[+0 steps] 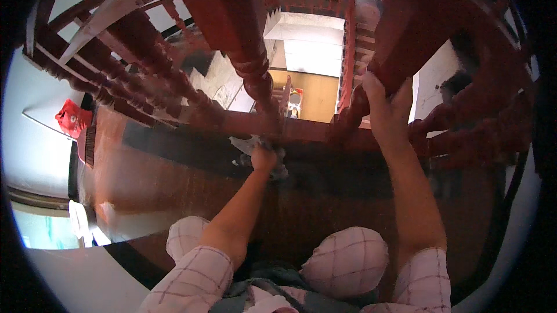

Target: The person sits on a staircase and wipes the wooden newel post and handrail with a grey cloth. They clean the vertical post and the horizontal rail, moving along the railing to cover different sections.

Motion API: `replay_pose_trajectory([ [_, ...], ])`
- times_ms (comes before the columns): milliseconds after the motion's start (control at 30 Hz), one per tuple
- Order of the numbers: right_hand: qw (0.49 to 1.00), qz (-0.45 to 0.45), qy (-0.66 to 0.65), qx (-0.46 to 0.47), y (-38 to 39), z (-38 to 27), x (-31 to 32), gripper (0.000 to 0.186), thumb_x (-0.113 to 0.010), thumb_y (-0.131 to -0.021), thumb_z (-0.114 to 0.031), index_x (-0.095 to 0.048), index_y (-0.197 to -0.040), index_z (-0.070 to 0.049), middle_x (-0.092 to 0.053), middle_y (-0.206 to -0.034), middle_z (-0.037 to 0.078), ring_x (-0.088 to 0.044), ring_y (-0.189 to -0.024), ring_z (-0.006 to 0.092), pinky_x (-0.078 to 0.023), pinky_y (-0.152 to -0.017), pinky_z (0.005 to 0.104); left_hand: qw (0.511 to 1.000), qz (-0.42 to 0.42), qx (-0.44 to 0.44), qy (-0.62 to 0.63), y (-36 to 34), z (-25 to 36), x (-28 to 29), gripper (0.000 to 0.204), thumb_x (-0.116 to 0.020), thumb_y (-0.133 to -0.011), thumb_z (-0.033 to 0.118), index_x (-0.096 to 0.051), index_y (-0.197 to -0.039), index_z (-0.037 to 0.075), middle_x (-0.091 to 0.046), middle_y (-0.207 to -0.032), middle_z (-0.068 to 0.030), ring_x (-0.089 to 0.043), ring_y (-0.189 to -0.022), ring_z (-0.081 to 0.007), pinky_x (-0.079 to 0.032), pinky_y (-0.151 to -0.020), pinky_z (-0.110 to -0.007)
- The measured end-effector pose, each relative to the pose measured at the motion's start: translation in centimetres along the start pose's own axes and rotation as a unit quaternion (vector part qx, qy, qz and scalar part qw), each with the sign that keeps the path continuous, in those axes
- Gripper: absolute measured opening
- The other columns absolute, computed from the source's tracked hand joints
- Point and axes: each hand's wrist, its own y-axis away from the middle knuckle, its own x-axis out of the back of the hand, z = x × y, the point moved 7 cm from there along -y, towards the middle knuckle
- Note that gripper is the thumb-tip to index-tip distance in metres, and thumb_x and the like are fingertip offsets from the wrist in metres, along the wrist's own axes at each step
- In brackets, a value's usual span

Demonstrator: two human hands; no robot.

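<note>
A crumpled grey cloth (279,164) lies against the dark floor border at the foot of a red-brown wooden railing. My left hand (264,158) is closed on it and presses it down beside the bottom rail (301,129). Higher up and to the right, my right hand (387,104) wraps round a thick wooden baluster (400,34), thumb on one side and fingers on the other. Another turned baluster (249,69) stands between my hands. Part of the cloth is hidden under my left hand.
Through the railing a stairwell drops to a tan floor (322,92) far below, with stairs (364,40) on its right. At the left, a red bag (73,118) sits by the wall above a broom (87,146). My checked knees (348,261) are bent close to the brown floor (174,179).
</note>
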Motion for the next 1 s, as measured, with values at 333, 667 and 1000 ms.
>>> replay_pose_trajectory([
  [333,0.879,-0.207,0.009,-0.429,22.2,20.4,-0.9,0.059,-0.067,-0.084,-0.029,-0.042,-0.131,-0.004,-0.053,-0.122,0.018,-0.054,-0.107,0.0214,-0.045,-0.087,0.0341,0.871,-0.367,-0.322,-0.058,16.3,5.5,-2.9,0.071,-0.070,-0.062,0.014,-0.047,-0.129,0.010,-0.057,-0.120,-0.0170,-0.055,-0.107,-0.0373,-0.045,-0.089,-0.045],
  [667,0.836,-0.379,0.046,-0.394,19.8,25.9,-8.9,0.027,-0.062,-0.087,-0.022,-0.064,-0.104,-0.002,-0.064,-0.101,0.007,-0.058,-0.088,0.0156,-0.047,-0.078,0.0298,0.908,-0.255,-0.206,0.262,13.4,1.6,0.1,0.080,-0.073,-0.067,0.015,-0.031,-0.135,0.005,-0.037,-0.136,-0.0187,-0.033,-0.130,-0.0368,-0.031,-0.105,-0.043],
  [1000,0.847,-0.245,0.471,-0.028,15.1,33.3,-10.1,0.038,-0.056,-0.088,-0.024,-0.060,-0.114,0.002,-0.061,-0.112,0.018,-0.057,-0.104,0.0310,-0.044,-0.091,0.0392,0.942,-0.306,0.051,0.127,11.9,-2.4,-2.5,0.070,-0.063,-0.076,0.013,-0.031,-0.138,0.005,-0.041,-0.135,-0.0213,-0.038,-0.127,-0.0362,-0.034,-0.105,-0.041],
])
